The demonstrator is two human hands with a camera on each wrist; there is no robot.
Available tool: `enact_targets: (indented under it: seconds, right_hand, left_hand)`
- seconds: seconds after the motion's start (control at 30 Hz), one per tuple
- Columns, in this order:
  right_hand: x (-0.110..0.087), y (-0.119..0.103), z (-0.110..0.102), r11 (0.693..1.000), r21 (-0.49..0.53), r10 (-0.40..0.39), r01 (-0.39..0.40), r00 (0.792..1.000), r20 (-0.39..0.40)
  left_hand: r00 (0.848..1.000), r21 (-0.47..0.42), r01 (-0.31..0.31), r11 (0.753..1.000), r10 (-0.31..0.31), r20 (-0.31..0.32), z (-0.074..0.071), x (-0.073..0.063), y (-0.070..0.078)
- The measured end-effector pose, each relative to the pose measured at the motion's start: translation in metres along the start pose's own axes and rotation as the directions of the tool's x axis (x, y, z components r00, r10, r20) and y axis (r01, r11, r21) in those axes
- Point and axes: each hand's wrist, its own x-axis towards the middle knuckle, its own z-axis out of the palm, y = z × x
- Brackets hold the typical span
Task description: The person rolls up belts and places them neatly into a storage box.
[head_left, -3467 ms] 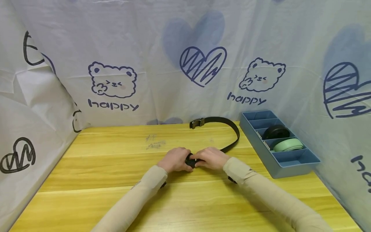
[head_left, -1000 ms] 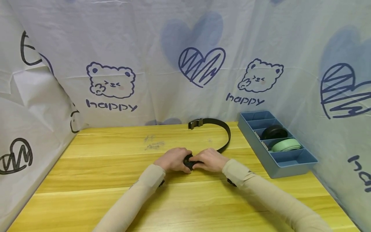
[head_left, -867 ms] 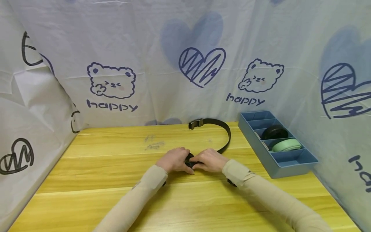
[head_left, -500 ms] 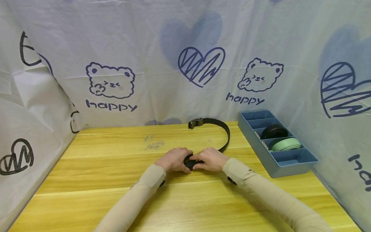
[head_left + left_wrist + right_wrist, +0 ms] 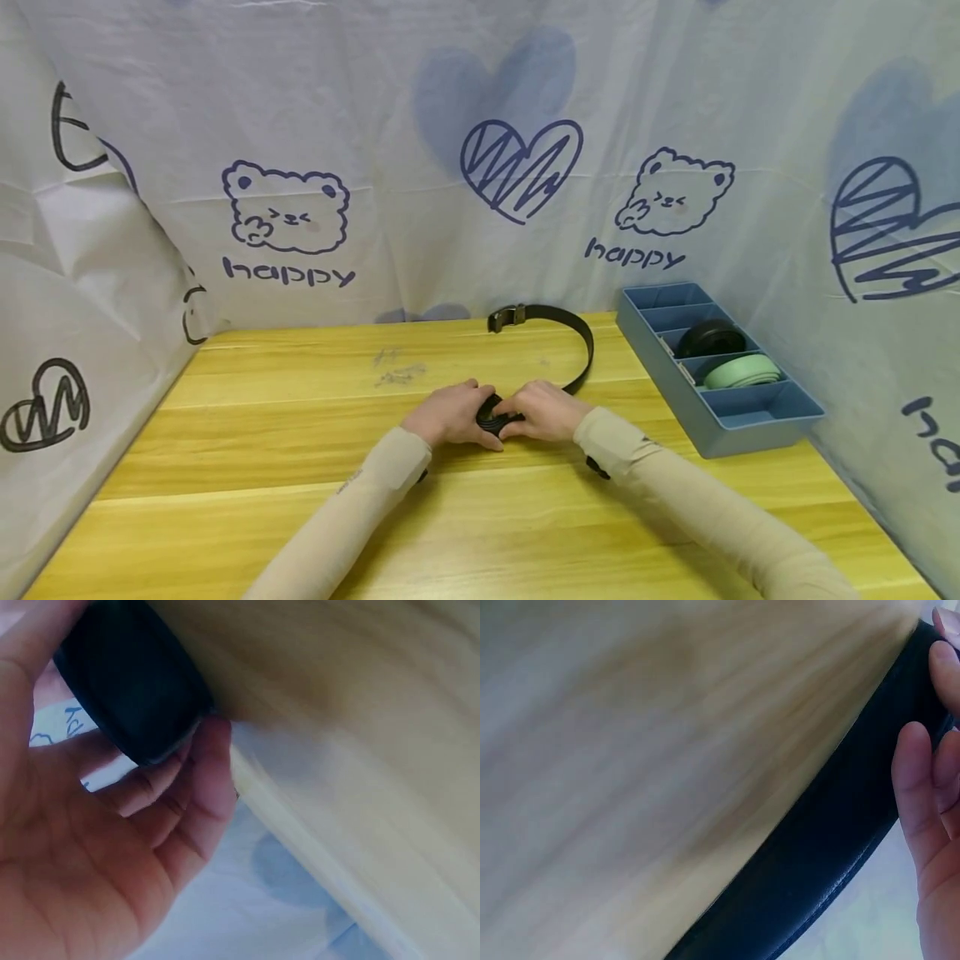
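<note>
A black belt (image 5: 582, 333) lies on the table, its far part curving back to a metal buckle (image 5: 507, 317) near the rear edge. Its near end is wound into a small coil (image 5: 491, 423) between my hands. My left hand (image 5: 450, 415) curls round the coil's left side; the left wrist view has the fingers bent about the rolled belt (image 5: 135, 682). On the coil's right, my right hand (image 5: 549, 412) pinches the belt, with some fingertips inside the roll. In the right wrist view the belt strip (image 5: 832, 810) runs on edge past the fingers (image 5: 915, 772).
A blue divided box (image 5: 701, 417) stands at the right on the wooden table (image 5: 262, 467). A black coil (image 5: 712, 339) and a pale green rolled belt (image 5: 742, 372) sit in separate compartments. White printed cloth (image 5: 405, 167) hangs behind and at both sides.
The belt's loose curve has drawn in leftward since the earliest frame, and the coil shows more between my hands. Both hands stay in nearly the same place; the buckle has barely moved.
</note>
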Motion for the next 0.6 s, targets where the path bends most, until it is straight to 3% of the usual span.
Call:
enact_targets:
  seconds: [0.1,0.43,0.6]
  right_hand:
    - [0.0001,-0.0002,-0.0004,1.000,-0.006,-0.017,0.017,1.000,-0.002]
    - [-0.0049,0.0053,-0.0060,0.999,-0.041,-0.014,0.015,0.999,0.044]
    - [-0.0027,0.0023,-0.0032,0.998,-0.039,-0.055,0.055,0.998,0.011]
  left_hand:
    - [1.000,0.001,0.015,1.000,-0.015,-0.018,0.0012,-0.0012,0.0013]
    - [0.997,-0.058,-0.072,0.996,0.074,0.026,0.0000,0.0013,-0.0047]
    - [0.999,-0.046,-0.023,0.999,0.025,0.034,-0.0004,0.0004,-0.0005]
